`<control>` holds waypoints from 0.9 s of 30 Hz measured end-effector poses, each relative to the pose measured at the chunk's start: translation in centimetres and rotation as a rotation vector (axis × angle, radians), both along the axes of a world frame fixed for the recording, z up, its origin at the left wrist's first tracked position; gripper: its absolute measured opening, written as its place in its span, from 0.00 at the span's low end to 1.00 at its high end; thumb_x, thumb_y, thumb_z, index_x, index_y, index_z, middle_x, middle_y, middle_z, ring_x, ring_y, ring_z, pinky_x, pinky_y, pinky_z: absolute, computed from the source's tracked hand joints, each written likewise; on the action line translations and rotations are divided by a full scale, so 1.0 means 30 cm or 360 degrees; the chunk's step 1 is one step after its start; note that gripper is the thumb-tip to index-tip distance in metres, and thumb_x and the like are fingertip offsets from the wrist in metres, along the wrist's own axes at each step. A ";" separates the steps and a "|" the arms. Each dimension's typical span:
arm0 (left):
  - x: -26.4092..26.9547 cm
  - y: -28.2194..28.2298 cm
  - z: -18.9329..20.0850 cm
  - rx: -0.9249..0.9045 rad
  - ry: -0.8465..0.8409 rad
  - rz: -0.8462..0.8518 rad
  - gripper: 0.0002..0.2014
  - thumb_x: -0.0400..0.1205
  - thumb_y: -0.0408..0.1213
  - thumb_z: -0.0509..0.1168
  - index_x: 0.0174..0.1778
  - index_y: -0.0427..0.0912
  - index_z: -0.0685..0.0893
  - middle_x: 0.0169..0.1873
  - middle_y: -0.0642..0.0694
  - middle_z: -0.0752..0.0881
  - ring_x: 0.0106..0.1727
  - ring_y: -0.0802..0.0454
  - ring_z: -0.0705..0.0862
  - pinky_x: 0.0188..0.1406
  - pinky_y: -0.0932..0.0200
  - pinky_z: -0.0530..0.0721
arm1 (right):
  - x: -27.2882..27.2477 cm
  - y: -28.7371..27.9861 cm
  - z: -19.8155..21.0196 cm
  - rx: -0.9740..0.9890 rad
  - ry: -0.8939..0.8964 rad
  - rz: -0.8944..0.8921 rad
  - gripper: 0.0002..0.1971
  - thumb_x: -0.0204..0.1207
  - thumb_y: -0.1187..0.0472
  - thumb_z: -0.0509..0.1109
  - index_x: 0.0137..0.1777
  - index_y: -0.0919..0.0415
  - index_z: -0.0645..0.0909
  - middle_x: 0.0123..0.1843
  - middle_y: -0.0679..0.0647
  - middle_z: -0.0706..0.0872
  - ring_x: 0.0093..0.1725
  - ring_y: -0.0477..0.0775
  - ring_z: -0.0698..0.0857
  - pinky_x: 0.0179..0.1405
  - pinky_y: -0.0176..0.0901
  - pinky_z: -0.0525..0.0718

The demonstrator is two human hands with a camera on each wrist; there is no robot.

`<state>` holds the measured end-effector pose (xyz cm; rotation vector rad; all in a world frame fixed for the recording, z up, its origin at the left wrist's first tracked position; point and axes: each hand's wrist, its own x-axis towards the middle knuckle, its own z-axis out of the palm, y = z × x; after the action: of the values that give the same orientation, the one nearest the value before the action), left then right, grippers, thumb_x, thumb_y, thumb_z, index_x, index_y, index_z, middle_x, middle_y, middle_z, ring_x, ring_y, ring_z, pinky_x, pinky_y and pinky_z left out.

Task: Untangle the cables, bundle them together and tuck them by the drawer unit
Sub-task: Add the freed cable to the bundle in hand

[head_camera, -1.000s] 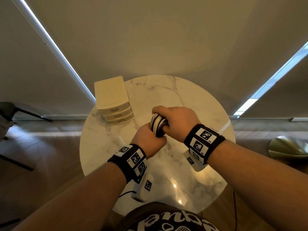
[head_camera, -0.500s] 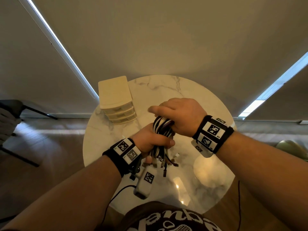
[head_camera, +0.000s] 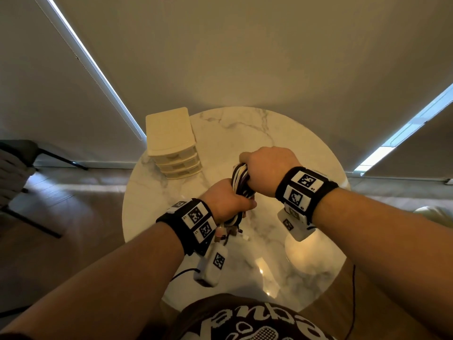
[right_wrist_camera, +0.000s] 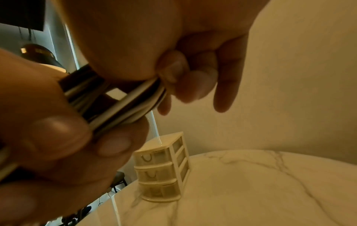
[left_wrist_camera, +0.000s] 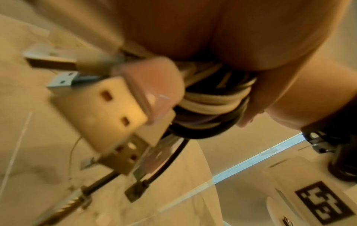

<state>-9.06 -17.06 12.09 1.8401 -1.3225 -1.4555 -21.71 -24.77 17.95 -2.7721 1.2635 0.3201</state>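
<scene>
A folded bundle of black and white cables (head_camera: 239,180) is held between both hands above the round marble table (head_camera: 282,148). My left hand (head_camera: 226,202) grips its lower part, and several plug ends (head_camera: 226,235) dangle below that fist. My right hand (head_camera: 266,169) grips the upper loop end of the bundle. In the left wrist view the USB plugs (left_wrist_camera: 100,110) hang close to the lens, with the cable loops (left_wrist_camera: 212,104) behind them. The right wrist view shows fingers curled round the cable strands (right_wrist_camera: 123,100). A cream three-drawer unit (head_camera: 172,143) stands at the table's far left.
A dark chair (head_camera: 22,158) stands on the wooden floor at the left. Roller blinds close off the back, with bright gaps at both sides. A brass-coloured rounded object (head_camera: 434,212) sits low at the right edge. A thin black wire (head_camera: 353,300) hangs off the table's near right.
The bundle has been pulled tighter between my hands. My right hand's fingers have curled fully round its upper end, and the dangling plugs have drawn closer to my left wrist.
</scene>
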 end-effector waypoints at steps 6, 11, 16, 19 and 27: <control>0.020 0.009 0.004 0.0051 0.0326 -0.0089 0.08 0.75 0.37 0.79 0.43 0.40 0.87 0.33 0.40 0.88 0.33 0.46 0.87 0.40 0.50 0.88 | -0.017 -0.005 -0.005 -0.0211 -0.0221 0.0431 0.16 0.79 0.53 0.69 0.67 0.44 0.80 0.57 0.45 0.83 0.59 0.54 0.81 0.36 0.45 0.73; 0.004 0.033 0.002 0.0138 0.0632 -0.0057 0.15 0.72 0.43 0.78 0.42 0.34 0.87 0.33 0.37 0.86 0.33 0.43 0.86 0.39 0.51 0.87 | -0.004 0.019 -0.003 -0.0017 0.0076 0.0187 0.08 0.80 0.50 0.62 0.55 0.47 0.79 0.37 0.47 0.81 0.37 0.54 0.81 0.30 0.44 0.71; 0.012 0.017 -0.026 0.0111 0.0445 -0.0058 0.10 0.75 0.34 0.73 0.47 0.32 0.89 0.34 0.38 0.88 0.36 0.44 0.87 0.44 0.46 0.87 | -0.008 0.008 -0.020 0.0082 0.0154 0.0032 0.07 0.79 0.51 0.63 0.46 0.50 0.81 0.35 0.48 0.79 0.31 0.49 0.76 0.28 0.43 0.70; 0.003 0.018 -0.017 0.0056 0.0223 -0.0106 0.07 0.79 0.32 0.73 0.49 0.33 0.89 0.33 0.41 0.89 0.34 0.48 0.88 0.41 0.49 0.89 | -0.012 0.010 -0.016 0.0059 0.0109 0.0139 0.04 0.80 0.56 0.65 0.53 0.51 0.78 0.36 0.48 0.79 0.35 0.54 0.79 0.28 0.44 0.70; -0.011 0.012 0.020 -0.0055 0.1128 0.0167 0.03 0.76 0.24 0.67 0.40 0.33 0.81 0.28 0.41 0.79 0.31 0.46 0.80 0.37 0.52 0.83 | -0.054 -0.013 -0.047 0.0266 -0.1148 -0.0092 0.27 0.73 0.59 0.74 0.73 0.48 0.74 0.43 0.50 0.85 0.40 0.55 0.85 0.36 0.47 0.78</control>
<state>-9.39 -16.71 12.69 1.1615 -0.8697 -1.7727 -23.33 -25.15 16.54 -2.3440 1.0496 -0.5117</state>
